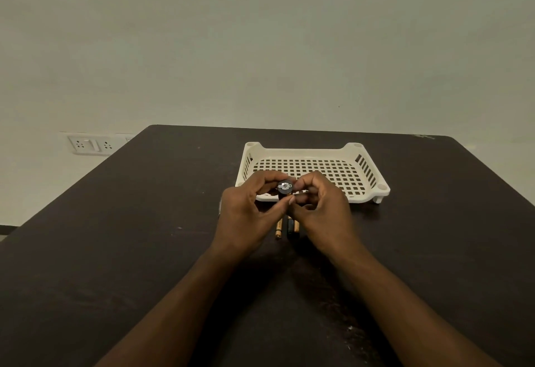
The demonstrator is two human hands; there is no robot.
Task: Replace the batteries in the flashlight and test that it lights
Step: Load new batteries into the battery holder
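Observation:
A small black round flashlight part [285, 187] with a metal contact in its middle faces me, held above the table between both hands. My left hand [249, 210] grips it from the left with thumb and fingers. My right hand [320, 207] pinches it from the right. Under the hands, batteries [279, 228] with gold and black wrapping lie on the dark table, partly hidden by my fingers. The rest of the flashlight body is hidden behind the hands.
A white perforated plastic tray [365, 170] stands just behind my hands. The dark table [121, 250] stretches wide to both sides. A wall socket panel [92, 144] sits on the wall at the far left.

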